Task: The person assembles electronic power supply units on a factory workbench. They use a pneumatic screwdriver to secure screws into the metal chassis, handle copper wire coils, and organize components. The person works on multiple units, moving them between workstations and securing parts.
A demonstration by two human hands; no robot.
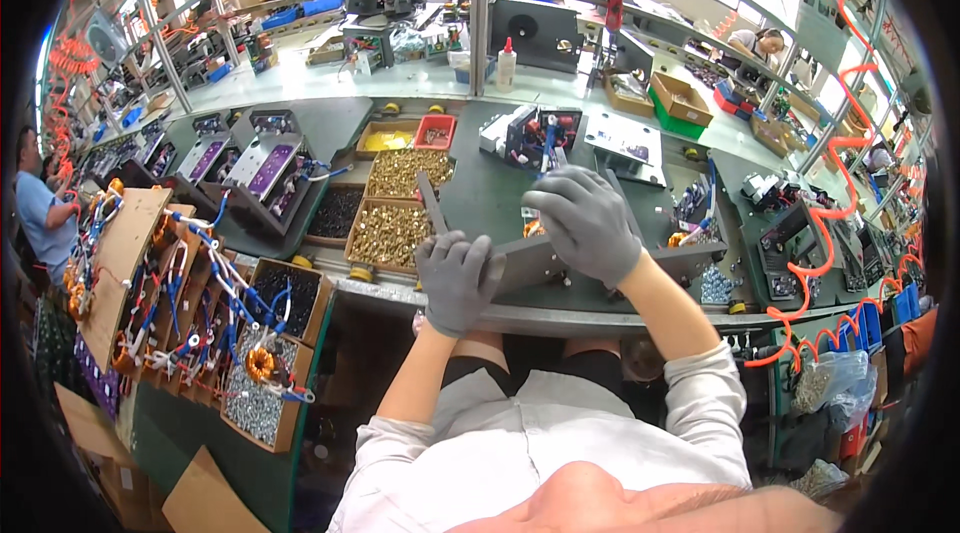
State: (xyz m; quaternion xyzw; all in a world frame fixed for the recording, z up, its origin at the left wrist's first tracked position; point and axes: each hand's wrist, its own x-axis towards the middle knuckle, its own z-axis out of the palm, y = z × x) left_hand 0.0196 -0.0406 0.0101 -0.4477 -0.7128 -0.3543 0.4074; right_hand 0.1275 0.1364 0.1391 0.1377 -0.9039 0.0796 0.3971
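Both of my hands wear grey gloves. My left hand [458, 280] is closed over the near left corner of a dark metal housing [528, 261], whose upright side plate [432, 205] rises beyond the fingers. Over the housing's right part, my right hand [588, 225] is raised with its fingers curled together. Whatever those fingertips may hold is hidden. Part of an orange coil [533, 227] shows inside the housing, between the two hands. Farther back on the dark green mat stands a circuit assembly [545, 135] with blue wires.
Boxes of brass-coloured fasteners [388, 235] and black screws [335, 211] stand left of the housing. Wired coils hang on a cardboard rack [130, 273] at far left. A silver plate [625, 145] lies behind right. Red coiled hoses [822, 233] hang at right. Co-workers are farther off.
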